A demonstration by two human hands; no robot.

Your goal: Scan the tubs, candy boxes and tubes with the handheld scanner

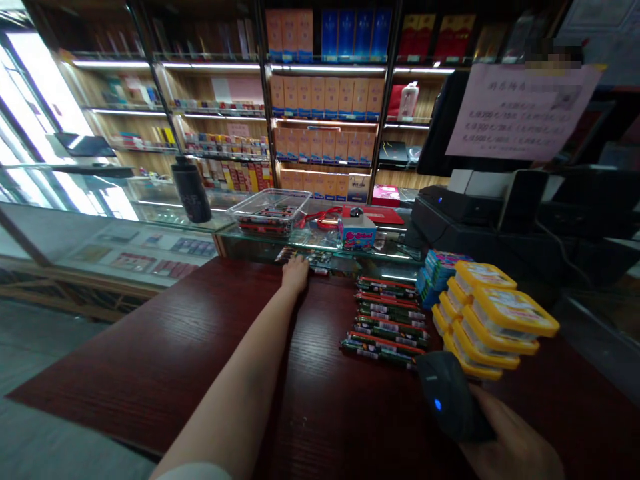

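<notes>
My right hand [515, 433] is closed around the handle of a dark barcode scanner [450, 393] with a lit blue light, low on the right. Its head points at the near end of a row of green and red stick-shaped packets [385, 320] lying side by side on the table. My left arm stretches forward to the table's far edge. There my left hand [295, 272] has its fingers bent down beside several small packets [320, 259] at the glass counter. What lies under those fingers is hidden.
Stacked yellow-lidded tubs [500, 320] and blue packs [437, 277] stand right of the packets. On the glass counter are a clear plastic bin [270, 210], a small printed box [357, 232] and a black bottle [191, 190]. A monitor with a pink sign [523, 113] rises at right.
</notes>
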